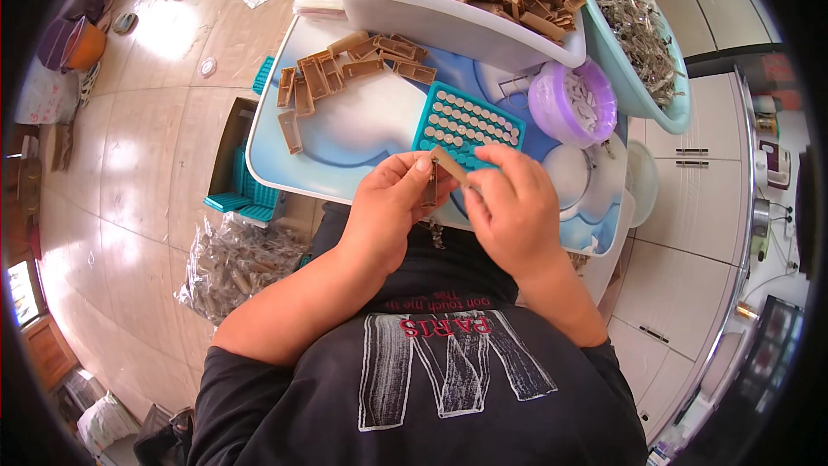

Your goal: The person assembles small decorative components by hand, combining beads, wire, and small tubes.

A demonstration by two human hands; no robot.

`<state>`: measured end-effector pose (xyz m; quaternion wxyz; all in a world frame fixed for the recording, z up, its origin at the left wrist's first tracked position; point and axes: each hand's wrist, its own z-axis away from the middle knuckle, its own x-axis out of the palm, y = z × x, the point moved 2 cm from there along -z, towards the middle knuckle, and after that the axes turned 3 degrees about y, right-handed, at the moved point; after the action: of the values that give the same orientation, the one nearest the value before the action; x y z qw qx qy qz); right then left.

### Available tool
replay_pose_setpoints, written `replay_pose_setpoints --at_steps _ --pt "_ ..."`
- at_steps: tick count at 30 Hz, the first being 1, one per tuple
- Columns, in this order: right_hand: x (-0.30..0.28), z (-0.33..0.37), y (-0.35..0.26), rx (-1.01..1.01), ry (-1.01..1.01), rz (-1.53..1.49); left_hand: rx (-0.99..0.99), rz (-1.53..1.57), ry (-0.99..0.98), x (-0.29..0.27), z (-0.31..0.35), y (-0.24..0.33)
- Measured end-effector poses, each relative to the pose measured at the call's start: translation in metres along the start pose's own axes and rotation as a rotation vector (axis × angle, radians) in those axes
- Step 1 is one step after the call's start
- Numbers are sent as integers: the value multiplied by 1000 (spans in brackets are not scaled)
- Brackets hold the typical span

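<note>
Close in front of me, my left hand pinches a small brown plastic housing between thumb and fingers. A light-brown elongated plastic piece slants from the top of that housing toward my right hand, whose thumb and index finger are closed on its lower end. Whether the two pieces are joined, I cannot tell. Just beyond my hands lies a teal tray with rows of small round whitish discs. Several open brown housings lie loosely at the table's far left.
A white bin heaped with brown parts stands at the back. Right of it are a mint-green tub of tangled metallic pieces and a purple basket of small white parts. A clear bag of brown parts sits on the floor to the left.
</note>
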<state>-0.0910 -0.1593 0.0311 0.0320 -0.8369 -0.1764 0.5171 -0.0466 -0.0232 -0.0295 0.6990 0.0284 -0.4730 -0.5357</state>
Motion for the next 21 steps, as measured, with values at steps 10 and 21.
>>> replay_pose_setpoints --at_steps 10,21 --pt "-7 15 4 128 -144 -456 -146 -104 -159 11 9 -4" --pt "-16 11 -1 153 -107 -474 -178 -145 -145 14 13 0"
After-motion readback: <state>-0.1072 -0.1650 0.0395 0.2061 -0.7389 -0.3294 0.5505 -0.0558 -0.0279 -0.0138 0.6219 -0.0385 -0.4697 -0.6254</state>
